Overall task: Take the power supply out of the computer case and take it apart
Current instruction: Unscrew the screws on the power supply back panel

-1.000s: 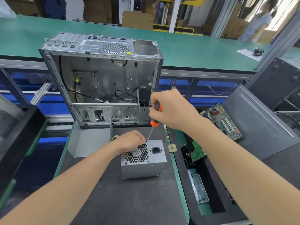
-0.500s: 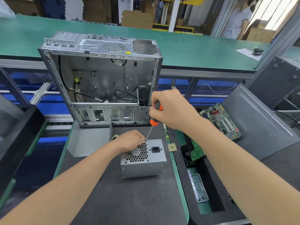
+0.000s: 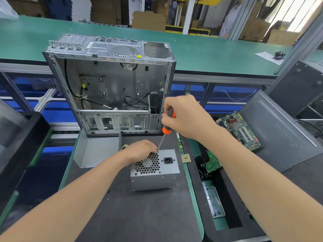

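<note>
The power supply is stood on the dark mat, outside the computer case and just in front of it (fan grille uppermost). Its far upper edge is gripped by the left hand, fingers curled. The screwdriver is held by its orange handle in the clenched right hand. Its tip is set on the grille face's far edge, beside the left hand.

Readable text: none you can make out | case: yellow sticker, too small to read | board: its markings too blurred for you
</note>
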Demonstrator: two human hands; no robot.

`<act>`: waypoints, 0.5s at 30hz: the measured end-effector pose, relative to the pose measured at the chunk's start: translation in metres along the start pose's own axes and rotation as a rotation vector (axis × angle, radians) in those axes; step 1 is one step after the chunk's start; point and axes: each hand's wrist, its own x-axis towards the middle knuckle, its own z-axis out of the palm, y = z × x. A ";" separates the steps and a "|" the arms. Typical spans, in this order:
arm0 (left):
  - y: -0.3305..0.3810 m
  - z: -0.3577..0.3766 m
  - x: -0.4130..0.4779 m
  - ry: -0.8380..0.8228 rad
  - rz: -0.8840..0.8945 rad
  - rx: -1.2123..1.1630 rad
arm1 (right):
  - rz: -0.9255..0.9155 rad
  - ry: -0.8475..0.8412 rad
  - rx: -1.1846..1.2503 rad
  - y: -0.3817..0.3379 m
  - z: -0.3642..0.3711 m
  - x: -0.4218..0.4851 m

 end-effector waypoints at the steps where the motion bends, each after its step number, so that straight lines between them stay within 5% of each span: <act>1: 0.002 0.000 -0.001 -0.010 0.010 0.029 | 0.000 -0.002 0.000 0.000 0.000 0.000; 15: 0.002 0.001 -0.002 0.003 -0.007 -0.040 | 0.014 0.019 0.001 0.002 0.001 -0.002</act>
